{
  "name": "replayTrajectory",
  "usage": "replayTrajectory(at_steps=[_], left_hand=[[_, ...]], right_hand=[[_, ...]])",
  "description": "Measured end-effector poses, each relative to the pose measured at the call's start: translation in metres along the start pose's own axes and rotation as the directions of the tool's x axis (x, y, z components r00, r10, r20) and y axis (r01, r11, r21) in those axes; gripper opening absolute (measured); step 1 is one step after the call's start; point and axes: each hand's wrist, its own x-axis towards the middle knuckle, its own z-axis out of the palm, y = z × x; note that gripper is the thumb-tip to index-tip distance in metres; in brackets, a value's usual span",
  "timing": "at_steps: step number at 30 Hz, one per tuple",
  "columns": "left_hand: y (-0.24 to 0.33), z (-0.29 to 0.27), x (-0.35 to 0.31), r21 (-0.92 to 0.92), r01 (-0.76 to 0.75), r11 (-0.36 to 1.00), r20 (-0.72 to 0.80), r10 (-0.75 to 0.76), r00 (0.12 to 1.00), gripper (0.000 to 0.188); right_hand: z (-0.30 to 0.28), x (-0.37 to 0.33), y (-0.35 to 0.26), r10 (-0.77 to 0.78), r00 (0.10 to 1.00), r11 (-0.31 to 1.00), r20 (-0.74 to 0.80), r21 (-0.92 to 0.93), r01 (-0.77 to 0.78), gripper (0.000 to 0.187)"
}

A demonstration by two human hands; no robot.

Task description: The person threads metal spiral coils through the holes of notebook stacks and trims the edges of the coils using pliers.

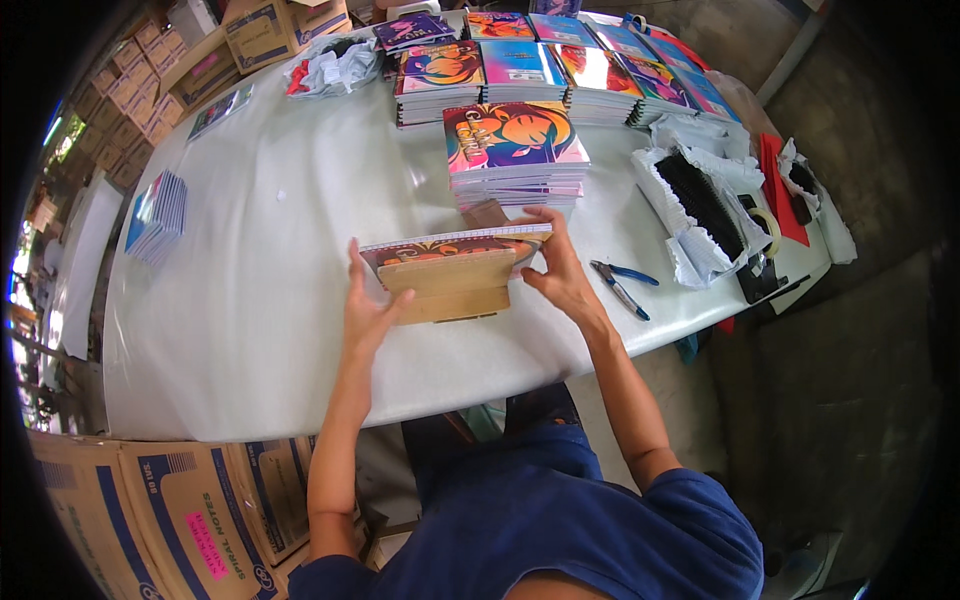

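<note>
My left hand (369, 305) grips the left end of a notebook (375, 258) with a colourful illustrated cover, its thumb in front. At the other end my right hand (556, 268) has its fingers around the right edge. The notebook stands on its long side with the punched page edge upward. In front of its cover is a bent brown cardboard piece (450, 285), which hides most of the picture. A small brown block (485, 214) shows just behind. Beyond it rises a stack of matching notebooks (515, 150), slightly uneven at the sides.
Blue-handled pliers (625, 285) lie right of my right hand. Farther right, crumpled white wrapping (700, 265) holds black spiral coils (700, 205), beside a tape roll (768, 230). More notebook stacks (520, 70) line the back; another (157, 215) sits left. Cartons (190, 500) stand below the table (240, 330).
</note>
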Motion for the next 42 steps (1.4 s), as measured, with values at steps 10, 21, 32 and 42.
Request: replayTrajectory(at_steps=[10,21,32,42], left_hand=[[0.032,0.018,-0.010,-0.374,0.066,0.925,0.032,-0.059,0.998,0.108],[0.025,-0.050,-0.017,-0.187,-0.002,0.982,-0.147,-0.026,0.989,0.103],[0.069,-0.062,-0.016,0.036,-0.022,0.999,-0.293,0.031,0.955,0.071],[0.131,-0.003,0.013,0.638,-0.364,0.679,-0.004,0.476,0.879,0.059]], right_hand=[[0.036,0.000,0.016,-0.011,0.997,0.998,-0.079,0.062,0.016,0.057],[-0.211,0.053,0.017,-0.476,0.774,0.258,-0.418,-0.907,-0.331,0.021],[-0.279,0.061,0.024,-0.214,0.930,0.054,-0.298,-0.955,-0.293,0.013],[-0.264,0.075,-0.017,-0.484,0.873,-0.135,0.053,-0.991,-0.015,0.017]])
